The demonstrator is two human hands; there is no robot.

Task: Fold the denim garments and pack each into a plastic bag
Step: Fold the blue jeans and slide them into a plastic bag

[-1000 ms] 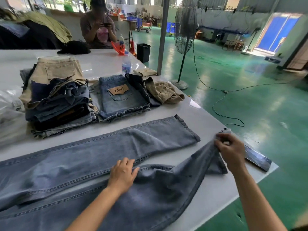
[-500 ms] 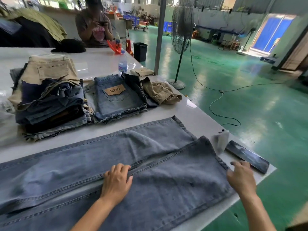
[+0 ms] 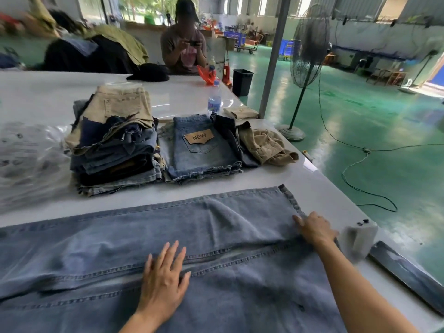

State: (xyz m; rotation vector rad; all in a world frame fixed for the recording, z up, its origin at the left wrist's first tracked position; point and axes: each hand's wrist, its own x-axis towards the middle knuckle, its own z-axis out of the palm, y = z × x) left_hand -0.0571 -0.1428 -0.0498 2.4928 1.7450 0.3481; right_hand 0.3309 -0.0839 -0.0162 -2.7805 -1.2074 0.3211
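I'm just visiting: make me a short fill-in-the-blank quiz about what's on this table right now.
1. Both hands, the left hand and right hand, rest on the long blue denim jeans, which lie ____ on the white table.
2. The brown patch on the folded blue denim shorts reads ____.
3. The tall stack of folded garments is topped by a ____ one.

Missing: flat; NEW; beige

jeans point(image 3: 144, 236) cut off left, plastic bags point(image 3: 28, 159) blurred

The right hand point(image 3: 313, 228) now rests flat at the jeans point(image 3: 168, 227) hem, far from the table's near edge.
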